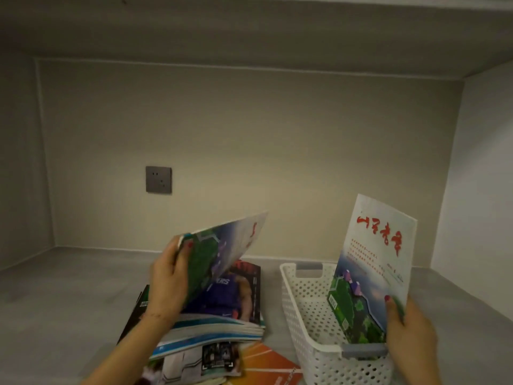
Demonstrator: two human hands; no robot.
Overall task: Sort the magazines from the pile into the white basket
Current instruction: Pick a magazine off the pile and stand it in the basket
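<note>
Right hand [408,326] pinches the lower right edge of a pale magazine with red lettering [374,262], thumb on the cover and fingers behind it. That magazine stands nearly upright inside the white basket [308,337], its long axis running bottom to top and leaning slightly away to the right, its lower end already down in the near right part of the basket. The hand lies just right of the basket, so I judge the coming move to be a short one: a release, or a small push down and inward.

Left of the basket, the left hand [169,279] curls its fingers round the edge of a second magazine [219,254] with the same green-and-blue cover, holding it tilted up above the pile [211,329]. Its long axis rises toward the far right, pointing at the basket, which lies to that hand's right. The right hand is much the nearer of the two to the basket.

By count: one basket, two magazines in hand, and at least four more in the pile, though the overlapping covers make an exact number uncertain. Beyond the pile, left of the basket, a grey wall socket [158,179] sits on the back wall.
</note>
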